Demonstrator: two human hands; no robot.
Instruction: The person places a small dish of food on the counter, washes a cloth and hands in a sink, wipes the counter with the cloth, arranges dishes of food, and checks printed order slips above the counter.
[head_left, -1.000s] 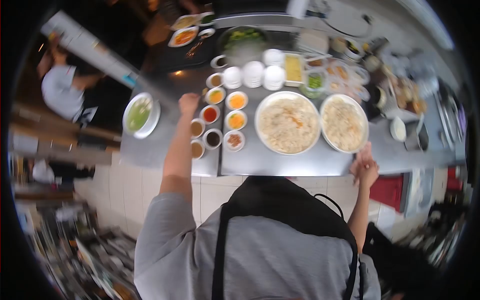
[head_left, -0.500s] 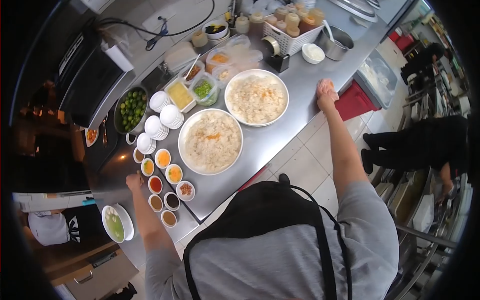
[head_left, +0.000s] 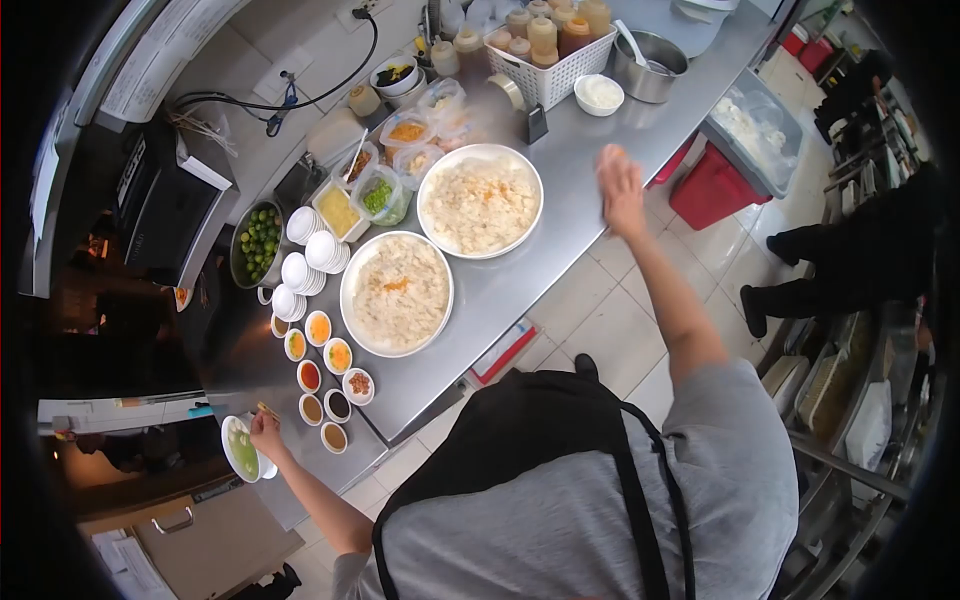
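My left hand is closed in a pinch beside the white bowl of green soup at the counter's left end. A small yellowish bit shows at its fingertips, too small to name. My right hand is over the front edge of the steel counter, fingers stretched out and holding nothing. Between the hands stand two large white bowls of pale, rice-like food with orange topping, the left bowl and the right bowl. Small cups of sauces and toppings, among them a cup of red sauce, stand near my left hand.
Stacked white cups, a pot of green limes and a tub of chopped greens line the back. A white basket of bottles and a steel pot stand farther right. Another person stands at the right.
My left hand has moved from beside the sauce cups to the soup bowl. My right hand has shifted left along the counter edge, its fingers now straighter. The whole view has turned slightly.
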